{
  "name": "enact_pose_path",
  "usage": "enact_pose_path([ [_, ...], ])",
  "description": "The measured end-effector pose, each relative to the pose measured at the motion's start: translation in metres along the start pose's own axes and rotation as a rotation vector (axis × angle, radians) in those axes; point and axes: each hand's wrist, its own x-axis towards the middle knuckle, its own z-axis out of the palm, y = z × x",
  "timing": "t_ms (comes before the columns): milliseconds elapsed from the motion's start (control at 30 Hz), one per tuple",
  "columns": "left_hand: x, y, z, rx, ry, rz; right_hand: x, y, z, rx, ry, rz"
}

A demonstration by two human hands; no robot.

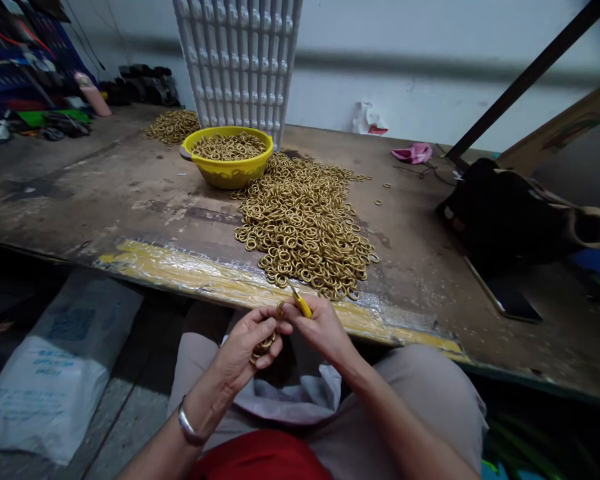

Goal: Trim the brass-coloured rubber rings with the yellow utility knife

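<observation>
My left hand (253, 343) is closed around several brass-coloured rings (265, 345), with one more ring (279, 309) pinched upright at its fingertips. My right hand (323, 328) grips a yellow-handled knife (301, 303), a thin tool whose narrow dark tip points up and away from me. The fingertips of both hands meet at the pinched ring, just off the table's front edge. Beyond them a large heap of the same rings (305, 220) spreads over the table. An open white bag (300, 400) lies in my lap under the hands.
A yellow basin (233, 175) full of rings stands behind the heap, before a ribbed translucent panel (240, 63). Another ring pile (171, 127) lies back left. On the right are a phone (505, 293) and a black bundle (505, 213). A white sack (55, 373) rests on the floor.
</observation>
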Motion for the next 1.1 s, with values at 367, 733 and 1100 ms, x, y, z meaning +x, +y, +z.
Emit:
enact_pose_path([
  [367, -0.006, 0.001, 0.012, 0.071, 0.101, 0.104, -0.011, -0.009, 0.001, 0.000, -0.028, -0.077],
  [733, -0.007, 0.004, 0.012, 0.118, 0.125, 0.083, -0.020, -0.007, -0.005, -0.403, -0.037, -0.257],
  [1100, -0.009, 0.009, 0.009, 0.187, 0.166, 0.085, -0.022, -0.006, -0.009, -0.487, 0.008, -0.244],
])
